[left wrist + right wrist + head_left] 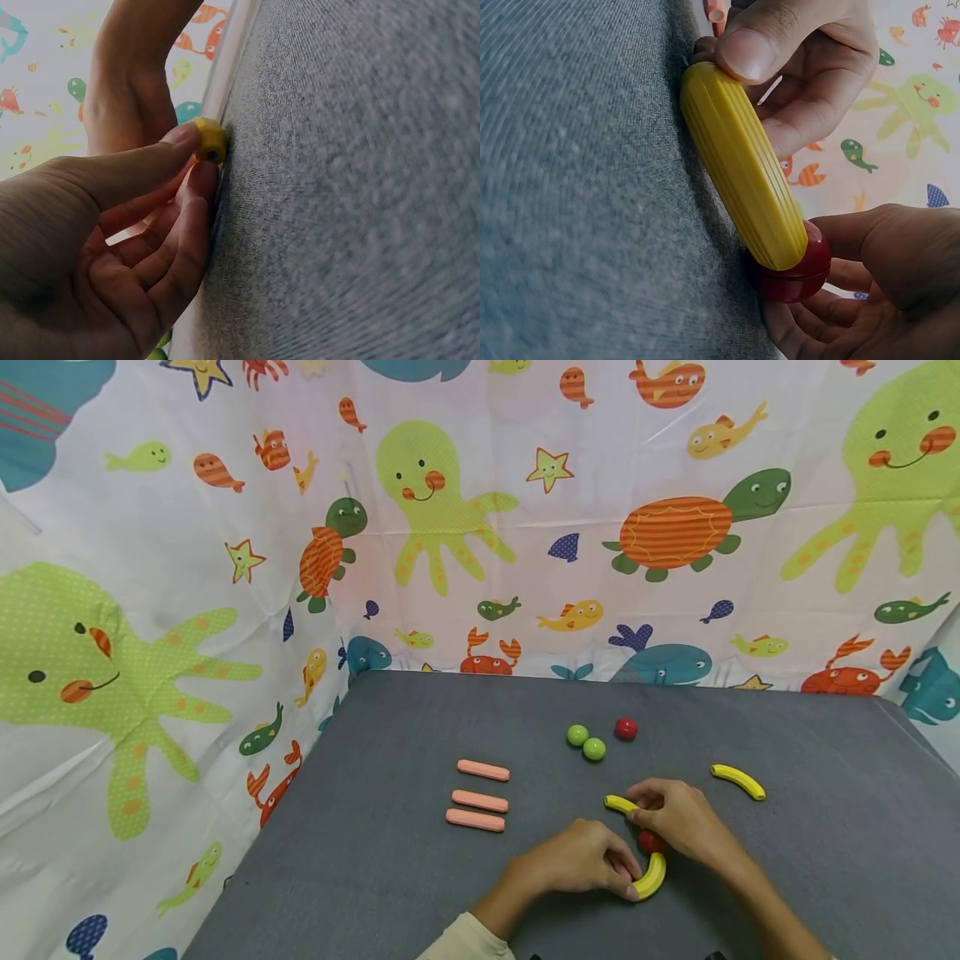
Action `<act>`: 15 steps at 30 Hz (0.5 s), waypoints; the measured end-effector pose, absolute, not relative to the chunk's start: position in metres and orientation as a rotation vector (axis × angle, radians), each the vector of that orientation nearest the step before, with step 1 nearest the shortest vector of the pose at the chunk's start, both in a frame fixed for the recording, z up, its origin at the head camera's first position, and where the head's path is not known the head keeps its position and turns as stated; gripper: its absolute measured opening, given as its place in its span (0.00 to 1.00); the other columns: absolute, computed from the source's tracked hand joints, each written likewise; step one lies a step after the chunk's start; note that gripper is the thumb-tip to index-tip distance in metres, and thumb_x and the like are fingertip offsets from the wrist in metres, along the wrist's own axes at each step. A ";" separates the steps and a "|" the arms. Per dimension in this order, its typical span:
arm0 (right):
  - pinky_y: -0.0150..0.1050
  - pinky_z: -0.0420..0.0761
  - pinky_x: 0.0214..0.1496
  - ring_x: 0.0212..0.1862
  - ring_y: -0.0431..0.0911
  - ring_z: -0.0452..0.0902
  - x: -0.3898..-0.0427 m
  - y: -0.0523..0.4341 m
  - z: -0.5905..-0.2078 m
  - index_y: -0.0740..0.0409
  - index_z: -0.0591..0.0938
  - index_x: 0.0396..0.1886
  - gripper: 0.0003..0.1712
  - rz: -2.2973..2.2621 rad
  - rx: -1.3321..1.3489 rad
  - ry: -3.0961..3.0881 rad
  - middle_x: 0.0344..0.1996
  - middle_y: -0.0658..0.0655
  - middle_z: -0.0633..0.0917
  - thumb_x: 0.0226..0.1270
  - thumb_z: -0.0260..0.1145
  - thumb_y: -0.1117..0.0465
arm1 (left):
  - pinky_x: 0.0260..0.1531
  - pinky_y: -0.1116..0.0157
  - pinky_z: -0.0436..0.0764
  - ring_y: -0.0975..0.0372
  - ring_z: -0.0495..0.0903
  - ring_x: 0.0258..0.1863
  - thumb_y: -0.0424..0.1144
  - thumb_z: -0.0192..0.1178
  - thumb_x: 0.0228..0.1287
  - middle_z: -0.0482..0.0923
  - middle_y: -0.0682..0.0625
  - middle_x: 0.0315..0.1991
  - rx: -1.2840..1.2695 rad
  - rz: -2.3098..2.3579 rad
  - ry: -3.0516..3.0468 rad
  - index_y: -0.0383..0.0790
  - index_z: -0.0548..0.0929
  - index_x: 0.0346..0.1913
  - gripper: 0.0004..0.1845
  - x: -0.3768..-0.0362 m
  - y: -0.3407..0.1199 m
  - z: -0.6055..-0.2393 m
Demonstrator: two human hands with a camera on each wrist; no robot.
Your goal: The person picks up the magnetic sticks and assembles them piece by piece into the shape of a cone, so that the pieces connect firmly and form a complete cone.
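My left hand (583, 860) pinches the near end of a curved yellow toy banana (652, 878) between thumb and fingertips. In the right wrist view, that ridged toy banana (742, 169) lies along the grey cloth, its far end against a red ball (810, 274). In the head view the red ball (650, 841) sits between the near banana and a second toy banana (618, 804). My right hand (678, 818) pinches the right end of this second banana, the thumb and index finger on either side. Its gripped end is hidden by the fingers.
Two green balls (594, 749) and another red ball (626, 728) lie farther back on the grey table (390, 735). A third toy banana (738, 782) is to the right. Three pink sausage-like sticks (480, 801) lie to the left. A sea-animal curtain (480, 527) hangs behind.
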State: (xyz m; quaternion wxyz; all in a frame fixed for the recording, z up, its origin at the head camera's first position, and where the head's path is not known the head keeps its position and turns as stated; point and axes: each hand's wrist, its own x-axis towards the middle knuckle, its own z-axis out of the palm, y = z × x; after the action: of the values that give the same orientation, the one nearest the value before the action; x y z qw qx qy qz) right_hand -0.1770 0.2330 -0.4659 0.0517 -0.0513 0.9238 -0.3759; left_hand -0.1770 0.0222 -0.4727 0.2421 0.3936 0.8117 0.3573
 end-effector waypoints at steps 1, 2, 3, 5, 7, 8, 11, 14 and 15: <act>0.38 0.80 0.38 0.38 0.42 0.83 -0.177 0.233 -0.466 0.61 0.90 0.50 0.15 -1.143 -0.166 2.814 0.35 0.49 0.89 0.67 0.77 0.60 | 0.34 0.79 0.79 0.82 0.79 0.29 0.40 0.77 0.64 0.86 0.67 0.30 1.071 1.000 2.204 0.44 0.93 0.43 0.08 -0.178 0.022 -0.473; 0.38 0.80 0.38 0.38 0.42 0.83 -0.177 0.234 -0.467 0.61 0.90 0.50 0.14 -1.142 -0.178 2.817 0.35 0.49 0.89 0.67 0.77 0.60 | 0.34 0.79 0.80 0.82 0.79 0.30 0.40 0.77 0.64 0.86 0.66 0.30 1.067 1.027 2.189 0.43 0.93 0.44 0.08 -0.179 0.022 -0.474; 0.38 0.81 0.39 0.38 0.42 0.83 -0.177 0.234 -0.467 0.61 0.90 0.50 0.14 -1.143 -0.191 2.820 0.35 0.49 0.89 0.67 0.76 0.60 | 0.34 0.79 0.80 0.82 0.80 0.30 0.39 0.77 0.64 0.86 0.65 0.30 1.061 1.061 2.172 0.42 0.93 0.44 0.08 -0.180 0.022 -0.475; 0.38 0.81 0.39 0.38 0.42 0.83 -0.178 0.235 -0.468 0.62 0.90 0.50 0.14 -1.141 -0.216 2.828 0.35 0.49 0.90 0.68 0.76 0.61 | 0.35 0.78 0.81 0.80 0.81 0.30 0.38 0.76 0.64 0.87 0.63 0.31 1.042 1.130 2.144 0.40 0.92 0.45 0.08 -0.183 0.020 -0.476; 0.38 0.81 0.39 0.38 0.42 0.83 -0.178 0.236 -0.469 0.63 0.90 0.49 0.14 -1.137 -0.228 2.835 0.35 0.49 0.90 0.68 0.76 0.62 | 0.36 0.77 0.81 0.80 0.81 0.32 0.37 0.75 0.66 0.88 0.61 0.34 1.035 1.185 2.152 0.40 0.92 0.46 0.09 -0.187 0.019 -0.477; 0.38 0.81 0.39 0.38 0.42 0.83 -0.178 0.237 -0.469 0.63 0.90 0.49 0.14 -1.132 -0.229 2.837 0.35 0.50 0.90 0.68 0.75 0.62 | 0.37 0.77 0.81 0.80 0.82 0.32 0.37 0.75 0.66 0.89 0.59 0.35 1.029 1.220 2.160 0.39 0.92 0.47 0.09 -0.189 0.018 -0.477; 0.38 0.81 0.39 0.38 0.42 0.83 -0.178 0.238 -0.469 0.64 0.90 0.50 0.14 -1.120 -0.227 2.836 0.36 0.50 0.90 0.68 0.75 0.62 | 0.39 0.76 0.82 0.78 0.82 0.35 0.37 0.74 0.68 0.89 0.55 0.40 0.976 1.342 2.198 0.39 0.91 0.50 0.11 -0.193 0.015 -0.476; 0.38 0.80 0.38 0.38 0.42 0.82 -0.178 0.238 -0.469 0.64 0.90 0.50 0.14 -1.125 -0.218 2.825 0.35 0.50 0.89 0.68 0.75 0.61 | 0.42 0.74 0.82 0.76 0.82 0.38 0.36 0.72 0.69 0.88 0.50 0.45 0.916 1.476 2.257 0.38 0.90 0.53 0.12 -0.198 0.013 -0.476; 0.38 0.80 0.38 0.38 0.42 0.82 -0.178 0.238 -0.469 0.64 0.90 0.50 0.14 -1.127 -0.212 2.823 0.35 0.50 0.89 0.68 0.76 0.61 | 0.42 0.74 0.82 0.75 0.82 0.39 0.36 0.72 0.70 0.87 0.50 0.46 0.904 1.510 2.290 0.39 0.90 0.53 0.12 -0.200 0.013 -0.476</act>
State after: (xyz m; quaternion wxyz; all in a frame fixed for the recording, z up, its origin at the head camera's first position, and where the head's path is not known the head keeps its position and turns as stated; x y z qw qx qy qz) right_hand -0.1781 0.2383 -0.4692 0.0470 -0.0694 0.9254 -0.3695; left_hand -0.2001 0.0130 -0.4764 0.1263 0.3106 0.7865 0.5186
